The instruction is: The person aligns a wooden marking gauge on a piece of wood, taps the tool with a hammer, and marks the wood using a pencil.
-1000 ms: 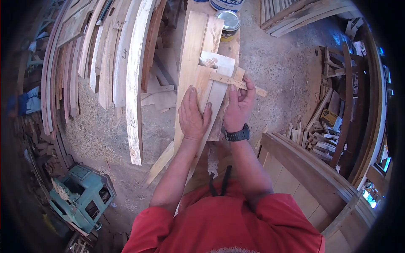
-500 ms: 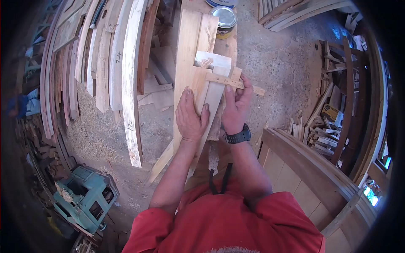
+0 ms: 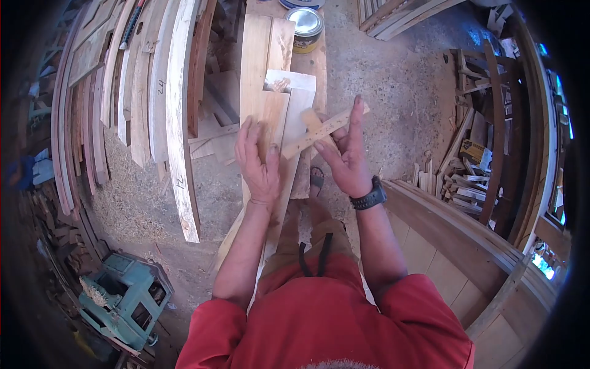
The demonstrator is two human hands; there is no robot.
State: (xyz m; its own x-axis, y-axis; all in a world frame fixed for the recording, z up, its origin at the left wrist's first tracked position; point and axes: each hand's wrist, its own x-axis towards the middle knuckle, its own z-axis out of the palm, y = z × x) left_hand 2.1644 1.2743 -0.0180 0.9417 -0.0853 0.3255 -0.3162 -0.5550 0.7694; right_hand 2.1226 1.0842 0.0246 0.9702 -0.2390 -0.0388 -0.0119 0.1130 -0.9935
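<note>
Pale wooden boards (image 3: 255,67) lie lengthwise on a narrow bench. My left hand (image 3: 257,172) rests on them, fingers stretched out and thumb apart. Between the thumb and fingers of my right hand (image 3: 350,169) is a wooden marking gauge (image 3: 329,128), a dotted strip crossed by a short block. It is held slanted, its lower left end close to the edge of a pale wood piece (image 3: 299,114). A whitish block end (image 3: 301,81) sits across the boards farther up. A dark watch (image 3: 369,195) is on my right wrist.
A lidded can (image 3: 305,24) stands at the bench's far end. Long planks (image 3: 178,123) are stacked at the left, above a green machine (image 3: 126,295). A panelled wooden door or frame (image 3: 442,246) leans at the right, near scrap wood (image 3: 464,190).
My right hand has turned the marking gauge, so its strip now slants up to the right instead of down. It has shifted off the top of the boards. The view has shifted slightly.
</note>
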